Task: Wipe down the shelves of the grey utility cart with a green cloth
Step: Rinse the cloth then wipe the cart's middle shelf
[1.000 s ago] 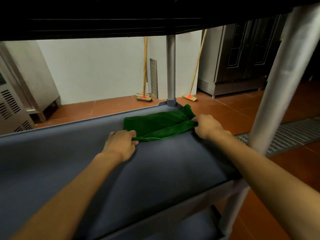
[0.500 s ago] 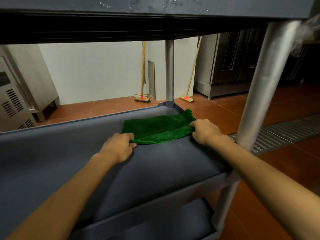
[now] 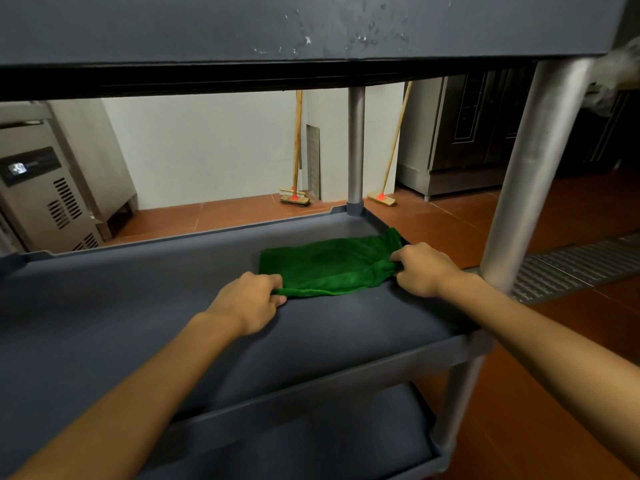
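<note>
The left hand (image 3: 251,299) pinches the near left corner of the green cloth (image 3: 329,265) and the right hand (image 3: 424,270) bunches its right end, the cloth lying at the far right corner of the cart's middle shelf (image 3: 138,306). Both grips match the earlier frame, though the droplet-speckled face of the top shelf (image 3: 207,26) now shows. The right fingertips, seemingly curled, are buried in fabric.

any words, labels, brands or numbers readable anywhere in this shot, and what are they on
No text can be read anywhere in the picture.
On the steel machine at left, a small lit display is too blurred to read.
The green cloth and the cart shelf show no markings.
</note>
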Motion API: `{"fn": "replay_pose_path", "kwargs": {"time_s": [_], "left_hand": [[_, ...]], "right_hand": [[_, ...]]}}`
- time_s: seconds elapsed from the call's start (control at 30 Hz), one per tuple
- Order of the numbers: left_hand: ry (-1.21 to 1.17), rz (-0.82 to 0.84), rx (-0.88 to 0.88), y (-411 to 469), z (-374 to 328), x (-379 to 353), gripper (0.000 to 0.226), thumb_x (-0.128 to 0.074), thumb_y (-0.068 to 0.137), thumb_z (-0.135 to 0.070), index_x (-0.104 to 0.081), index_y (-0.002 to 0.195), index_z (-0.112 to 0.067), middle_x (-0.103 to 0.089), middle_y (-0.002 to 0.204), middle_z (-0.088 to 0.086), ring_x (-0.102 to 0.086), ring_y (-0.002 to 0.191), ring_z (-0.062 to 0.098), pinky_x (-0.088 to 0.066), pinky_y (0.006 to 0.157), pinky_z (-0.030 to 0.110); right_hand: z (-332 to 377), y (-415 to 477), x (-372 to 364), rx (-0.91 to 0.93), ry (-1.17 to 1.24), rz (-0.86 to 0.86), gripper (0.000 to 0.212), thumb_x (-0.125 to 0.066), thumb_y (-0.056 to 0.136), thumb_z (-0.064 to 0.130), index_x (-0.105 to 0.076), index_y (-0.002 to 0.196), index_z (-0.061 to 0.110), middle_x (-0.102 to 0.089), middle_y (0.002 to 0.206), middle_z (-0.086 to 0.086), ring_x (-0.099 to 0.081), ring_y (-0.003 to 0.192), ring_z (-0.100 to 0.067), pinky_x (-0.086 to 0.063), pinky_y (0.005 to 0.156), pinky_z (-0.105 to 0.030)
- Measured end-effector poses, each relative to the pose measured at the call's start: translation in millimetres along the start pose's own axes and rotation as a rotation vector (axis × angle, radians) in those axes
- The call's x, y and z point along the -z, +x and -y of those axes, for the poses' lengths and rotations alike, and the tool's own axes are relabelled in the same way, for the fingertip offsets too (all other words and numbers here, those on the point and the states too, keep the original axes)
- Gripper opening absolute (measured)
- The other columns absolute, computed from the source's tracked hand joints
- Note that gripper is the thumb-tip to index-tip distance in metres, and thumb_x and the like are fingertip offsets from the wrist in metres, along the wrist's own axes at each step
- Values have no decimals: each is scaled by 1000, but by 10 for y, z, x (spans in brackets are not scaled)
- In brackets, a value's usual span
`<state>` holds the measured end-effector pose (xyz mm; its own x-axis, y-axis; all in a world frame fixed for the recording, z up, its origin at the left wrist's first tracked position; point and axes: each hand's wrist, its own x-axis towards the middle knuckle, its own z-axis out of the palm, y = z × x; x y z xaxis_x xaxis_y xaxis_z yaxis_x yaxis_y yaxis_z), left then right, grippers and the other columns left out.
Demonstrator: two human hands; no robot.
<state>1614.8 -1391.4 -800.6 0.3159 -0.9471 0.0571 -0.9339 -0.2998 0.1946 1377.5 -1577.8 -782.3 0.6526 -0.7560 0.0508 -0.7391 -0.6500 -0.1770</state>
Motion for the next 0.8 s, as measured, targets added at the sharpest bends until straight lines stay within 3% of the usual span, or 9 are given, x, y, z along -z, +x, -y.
{"fn": "replay_pose_path", "kwargs": {"time_s": [0.17, 0.47, 0.8], "left_hand": [[16, 14, -18, -167, 2, 24, 19, -52, 99, -31, -52, 84, -19, -60, 81, 5, -60, 79, 29, -49, 71, 38], [-62, 13, -73, -549, 126, 36, 21, -58, 96, -36, -55, 79, -25, -63, 74, 0, -61, 72, 20, -53, 70, 42], [-58, 9, -168, -952, 247, 134, 28, -60, 94, -42, -51, 78, -20, -60, 67, 1, -59, 67, 19, -50, 68, 43]], "right_hand": [[-3, -235, 47, 21, -26, 27, 23, -53, 85, 16, -68, 102, 14, -67, 99, -11, -61, 91, -32, -55, 79, -46], [36, -642, 94, 187, -258, 64, 33, -50, 84, 17, -66, 112, 24, -67, 110, -3, -61, 103, -28, -54, 80, -40], [-32, -930, 170, 308, -212, 108, 31, -55, 89, 18, -66, 117, 25, -64, 114, 7, -59, 109, -18, -50, 89, -39]]}}
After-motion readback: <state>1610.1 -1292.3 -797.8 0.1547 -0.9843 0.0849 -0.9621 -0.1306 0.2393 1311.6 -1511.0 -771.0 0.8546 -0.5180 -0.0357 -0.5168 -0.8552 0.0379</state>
